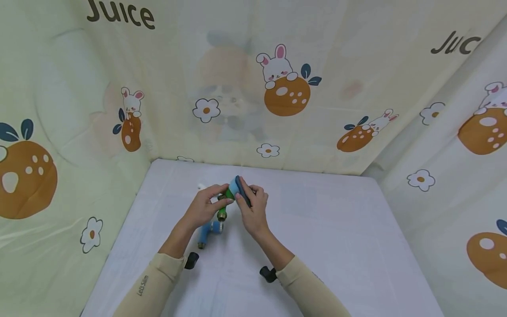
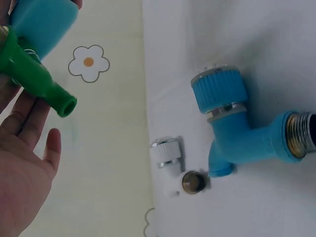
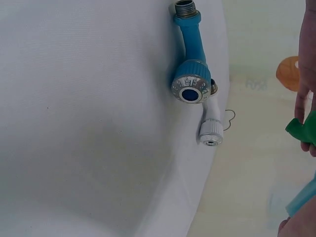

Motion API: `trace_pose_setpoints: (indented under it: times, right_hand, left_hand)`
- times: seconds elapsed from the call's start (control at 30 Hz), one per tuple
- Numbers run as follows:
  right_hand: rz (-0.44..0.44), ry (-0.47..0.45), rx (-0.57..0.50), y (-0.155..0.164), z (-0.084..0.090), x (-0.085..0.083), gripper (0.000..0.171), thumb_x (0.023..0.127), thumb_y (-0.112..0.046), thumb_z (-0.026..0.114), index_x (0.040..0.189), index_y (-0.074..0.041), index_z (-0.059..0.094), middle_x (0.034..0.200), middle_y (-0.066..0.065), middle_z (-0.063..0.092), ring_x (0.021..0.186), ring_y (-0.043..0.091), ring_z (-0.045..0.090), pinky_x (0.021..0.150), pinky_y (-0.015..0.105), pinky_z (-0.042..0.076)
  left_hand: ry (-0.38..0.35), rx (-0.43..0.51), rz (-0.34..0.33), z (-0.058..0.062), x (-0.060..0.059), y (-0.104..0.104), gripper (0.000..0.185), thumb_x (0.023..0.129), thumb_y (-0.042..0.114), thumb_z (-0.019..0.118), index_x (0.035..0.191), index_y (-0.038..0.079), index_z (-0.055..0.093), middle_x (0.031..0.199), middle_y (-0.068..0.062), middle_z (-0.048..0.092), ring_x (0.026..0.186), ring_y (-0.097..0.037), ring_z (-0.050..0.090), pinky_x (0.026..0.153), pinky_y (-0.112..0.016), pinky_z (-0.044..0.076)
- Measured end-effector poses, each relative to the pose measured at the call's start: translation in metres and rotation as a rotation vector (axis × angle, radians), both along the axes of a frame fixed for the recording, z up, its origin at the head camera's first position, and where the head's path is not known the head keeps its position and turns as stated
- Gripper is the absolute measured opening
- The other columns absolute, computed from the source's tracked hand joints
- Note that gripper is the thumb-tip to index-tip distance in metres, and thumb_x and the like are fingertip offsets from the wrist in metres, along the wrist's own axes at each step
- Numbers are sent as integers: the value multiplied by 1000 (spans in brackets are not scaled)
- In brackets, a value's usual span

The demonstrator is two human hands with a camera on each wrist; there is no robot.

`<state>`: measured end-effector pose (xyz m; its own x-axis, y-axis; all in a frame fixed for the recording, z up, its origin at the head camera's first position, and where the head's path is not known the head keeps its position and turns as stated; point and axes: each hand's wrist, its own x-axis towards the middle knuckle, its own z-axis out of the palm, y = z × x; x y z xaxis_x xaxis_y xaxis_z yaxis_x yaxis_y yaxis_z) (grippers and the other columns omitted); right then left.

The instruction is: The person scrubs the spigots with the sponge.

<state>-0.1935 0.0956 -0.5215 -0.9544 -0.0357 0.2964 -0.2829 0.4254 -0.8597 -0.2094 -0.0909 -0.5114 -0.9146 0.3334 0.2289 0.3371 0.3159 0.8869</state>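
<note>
My left hand (image 1: 200, 209) pinches a green plastic tap (image 1: 222, 214) between thumb and fingers, raised over the table. The tap's threaded brass end points down towards me, and its spout (image 2: 61, 101) shows in the left wrist view. In my right hand (image 1: 255, 213) is a sponge (image 1: 234, 186), light blue on one side and dark on the other. The light blue side presses against the green tap's upper end, which the sponge and fingers partly hide. Below the left hand, a blue tap (image 2: 237, 143) with a ribbed knob lies on the table.
A white tap (image 2: 169, 154) lies on the white table (image 1: 325, 229), beyond the blue one. Two black wrist mounts, a left one (image 1: 192, 260) and a right one (image 1: 268, 274), show at the sleeves. A patterned curtain (image 1: 178, 79) hangs behind the table and at both sides.
</note>
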Motion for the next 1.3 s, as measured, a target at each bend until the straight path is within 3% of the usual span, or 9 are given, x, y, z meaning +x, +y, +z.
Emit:
trace_pose_setpoints:
  times: [0.13, 0.3, 0.43, 0.57, 0.73, 0.87, 0.93, 1.1, 1.3]
  right_hand:
    - [0, -34, -20, 0, -3, -2, 51, 107, -39, 54, 157, -32, 47, 132, 15, 44, 117, 27, 34, 87, 37, 34]
    - [-14, -91, -43, -2, -2, -3, 50, 109, -39, 48, 159, -29, 44, 130, 16, 45, 120, 27, 36, 86, 35, 37]
    - [-39, -179, -50, -4, 0, -3, 52, 110, -46, 43, 159, -32, 43, 131, 15, 45, 121, 27, 37, 87, 36, 38]
    - [-64, -278, -88, -5, 4, -4, 53, 109, -53, 41, 160, -36, 41, 134, 13, 43, 122, 27, 39, 91, 39, 41]
    - [-87, -327, -120, -3, 3, -6, 55, 109, -54, 41, 160, -34, 41, 135, 12, 44, 123, 28, 40, 93, 41, 43]
    - [-76, -347, -146, 0, 1, -8, 56, 109, -53, 41, 161, -31, 40, 135, 13, 46, 123, 28, 40, 92, 41, 43]
    - [-71, -354, -162, 1, 0, -9, 57, 109, -54, 41, 161, -31, 39, 137, 13, 46, 122, 28, 42, 92, 41, 43]
    - [-112, -237, -183, 6, -2, -8, 54, 107, -53, 49, 158, -38, 42, 138, 11, 45, 125, 27, 38, 94, 40, 39]
    - [-82, 100, -127, 7, -4, 3, 55, 99, -33, 69, 152, -35, 54, 140, 10, 42, 127, 27, 29, 97, 45, 34]
  left_hand:
    - [154, -104, -36, 1, -1, 1, 50, 97, 19, 75, 144, 5, 61, 123, -10, 73, 101, -21, 68, 87, -40, 56]
    - [295, -233, 19, 1, 1, 4, 47, 94, 23, 79, 136, 6, 68, 117, -7, 75, 100, -23, 71, 106, -50, 42]
    - [364, -321, 51, 2, 4, 8, 45, 92, 27, 80, 133, 10, 72, 116, -6, 75, 105, -24, 71, 109, -56, 36]
    - [417, -386, 70, 3, 6, 10, 42, 93, 28, 78, 132, 13, 72, 118, -5, 74, 112, -25, 69, 109, -56, 36]
    - [452, -403, 66, 5, 10, 13, 43, 93, 27, 78, 134, 15, 72, 120, -4, 73, 117, -24, 66, 112, -63, 27]
    - [430, -401, 57, 5, 11, 15, 43, 94, 26, 77, 135, 17, 71, 123, -3, 71, 124, -25, 61, 117, -72, 18]
    - [399, -384, 45, 5, 11, 15, 43, 95, 25, 76, 137, 18, 69, 125, -3, 70, 127, -26, 58, 118, -72, 20]
    - [328, -307, 50, 1, 11, 15, 42, 97, 21, 74, 138, 14, 66, 128, -6, 67, 130, -29, 54, 111, -54, 46]
    - [259, -232, 233, -3, 7, 12, 53, 96, 18, 75, 143, 5, 53, 128, -11, 66, 117, -28, 61, 100, -47, 54]
